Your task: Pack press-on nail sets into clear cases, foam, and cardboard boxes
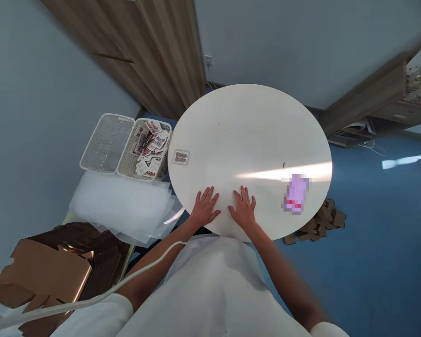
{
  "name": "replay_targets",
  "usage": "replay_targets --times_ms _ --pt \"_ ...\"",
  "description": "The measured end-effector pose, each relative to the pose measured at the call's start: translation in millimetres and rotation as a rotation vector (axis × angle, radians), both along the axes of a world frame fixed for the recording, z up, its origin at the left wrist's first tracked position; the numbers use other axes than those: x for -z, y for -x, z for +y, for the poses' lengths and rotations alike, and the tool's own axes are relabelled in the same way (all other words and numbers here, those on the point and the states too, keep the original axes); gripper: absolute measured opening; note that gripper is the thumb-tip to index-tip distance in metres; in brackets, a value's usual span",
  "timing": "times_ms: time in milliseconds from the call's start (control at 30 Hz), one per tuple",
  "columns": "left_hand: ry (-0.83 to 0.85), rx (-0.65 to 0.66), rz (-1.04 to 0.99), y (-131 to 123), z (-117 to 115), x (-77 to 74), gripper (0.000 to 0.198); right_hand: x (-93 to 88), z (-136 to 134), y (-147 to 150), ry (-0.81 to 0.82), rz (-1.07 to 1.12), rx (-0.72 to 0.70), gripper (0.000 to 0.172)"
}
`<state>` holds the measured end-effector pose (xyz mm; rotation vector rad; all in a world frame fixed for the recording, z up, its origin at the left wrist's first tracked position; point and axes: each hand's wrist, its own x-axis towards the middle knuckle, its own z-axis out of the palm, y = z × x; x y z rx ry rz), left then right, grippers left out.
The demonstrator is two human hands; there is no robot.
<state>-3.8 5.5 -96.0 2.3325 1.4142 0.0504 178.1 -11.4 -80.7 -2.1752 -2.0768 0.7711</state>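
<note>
Room: grey walls, blue floor (382, 243).
Tabletop: round white tabletop (249, 126), both hands down at its near edge.
Alongside: stack of clear plastic sheets (122, 206), white mesh basket (161, 161) full of small packets.
Left hand (204, 206): flat, palm down, fingers spread, grip released.
Right hand (243, 208): just beside it, flat, grip released.
Packet: small clear blister packet (181, 157) on the tabletop's left side, apart from the left hand.

Lying on the tabletop (249, 121) by its left edge, a packet (181, 157); lying toward its right edge, a flat item (295, 193). Standing just left of the tabletop, an outer basket (107, 142) and an inner basket (125, 164) holding loose packets (150, 149). Lying on the floor (372, 243) under its front-right edge, cardboard scraps (321, 224).
</note>
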Motion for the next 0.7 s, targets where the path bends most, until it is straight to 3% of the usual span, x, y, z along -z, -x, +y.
replay_targets --times_ms 167,333,500,600,700 --pt "-0.012 -0.335 -0.160 48 37 3.6 0.062 -8.5 37 42 0.011 0.075 -0.062 0.054" --pt "0.003 -0.588 -0.397 96 95 10.4 0.067 -8.3 101 91 0.039 0.295 -0.086 0.058" --pt "0.098 -0.629 -0.502 108 130 19.8 0.069 1.4 158 142 0.120 0.577 0.069 0.058" --pt "0.123 -0.616 -0.527 109 132 24.5 0.069 12.6 165 162 0.184 0.718 0.203 0.057" --pt "0.122 -0.655 -0.546 109 127 24.4 0.065 16.4 155 165 0.186 0.802 0.299 0.058"
